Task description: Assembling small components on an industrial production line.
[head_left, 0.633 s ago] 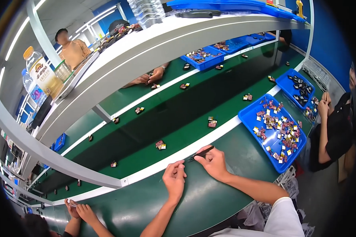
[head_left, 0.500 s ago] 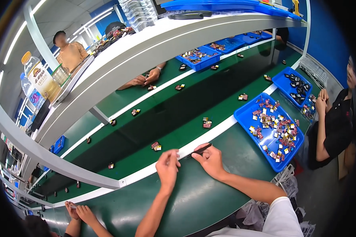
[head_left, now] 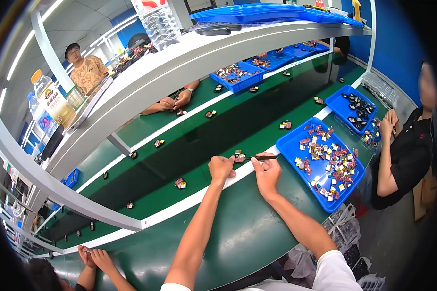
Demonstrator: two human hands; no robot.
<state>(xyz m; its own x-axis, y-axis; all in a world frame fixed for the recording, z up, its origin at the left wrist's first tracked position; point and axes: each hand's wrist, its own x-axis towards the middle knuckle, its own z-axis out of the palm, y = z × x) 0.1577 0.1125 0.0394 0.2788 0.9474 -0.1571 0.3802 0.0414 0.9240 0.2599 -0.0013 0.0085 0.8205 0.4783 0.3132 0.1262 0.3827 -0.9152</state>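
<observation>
Two hands: both at the white strip along the near edge of the green belt point(head_left: 257, 121), working on one small part.
Progress: one part point(head_left: 239, 158) is in hand now — many more loose pieces lie in the blue tray point(head_left: 296, 138), so by the look of it most of the lot is left to do; several small parts already sit spaced out along the belt beyond the fingers.
Left hand point(head_left: 221, 168): curled into a loose fist, fingers point(head_left: 229, 161) closed; their tips come up to the part from its left and seem to pinch or steady it, though the contact itself is too small to tell.
Right hand point(head_left: 267, 171): fingers point(head_left: 258, 162) closed round dark tweezers point(head_left: 263, 157), gripped near the back end; the tool lies nearly level and points left, away from the right fingers.
Part: small, dark with a reddish bit, just beyond the left fingertips, on the white strip at the tweezers' tip.
Tray: just right of the right fingers, on the desk point(head_left: 238, 233), filled with mixed small pieces.
Other part point(head_left: 180, 183): on the belt, well left of the left fingers.
Others: a person point(head_left: 403, 140) sits past the tray on the right — another pair of hands point(head_left: 94, 257) rests on the desk far to the left.
</observation>
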